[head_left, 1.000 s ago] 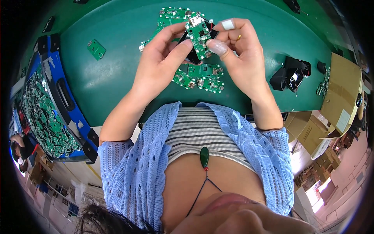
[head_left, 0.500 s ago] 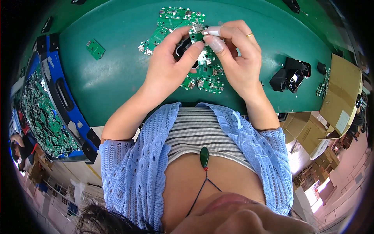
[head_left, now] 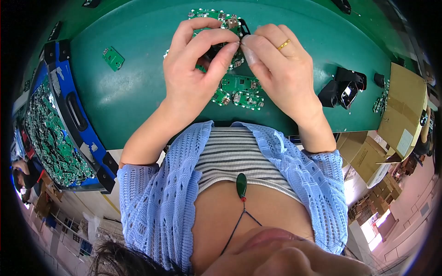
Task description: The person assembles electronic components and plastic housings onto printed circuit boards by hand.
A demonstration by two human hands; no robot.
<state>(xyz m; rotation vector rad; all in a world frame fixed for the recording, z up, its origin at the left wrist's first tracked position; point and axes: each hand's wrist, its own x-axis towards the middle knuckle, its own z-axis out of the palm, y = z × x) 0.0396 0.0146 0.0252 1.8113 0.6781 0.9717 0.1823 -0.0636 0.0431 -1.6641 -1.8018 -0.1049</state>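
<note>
My left hand (head_left: 195,60) is closed round a black plastic casing (head_left: 244,28), partly hidden by its fingers. A green circuit board with a metal socket (head_left: 232,23) shows at the casing's far side. My right hand (head_left: 278,62), with a gold ring and pale wrapping on its fingertips, pinches right beside the left thumb tip. Whatever sits between those right fingertips is too small or hidden to make out. Beneath both hands lies a loose pile of green circuit boards (head_left: 241,83).
One separate circuit board (head_left: 113,58) lies at left on the green table (head_left: 138,87). A blue bin (head_left: 76,115) full of boards stands at the left edge. Black plastic casings (head_left: 344,87) rest at right, near an open cardboard box (head_left: 405,106).
The casing and board have turned in my left hand, whose fingers now arch over them. My right hand has rotated, and its fingertips have come down beside the left thumb.
</note>
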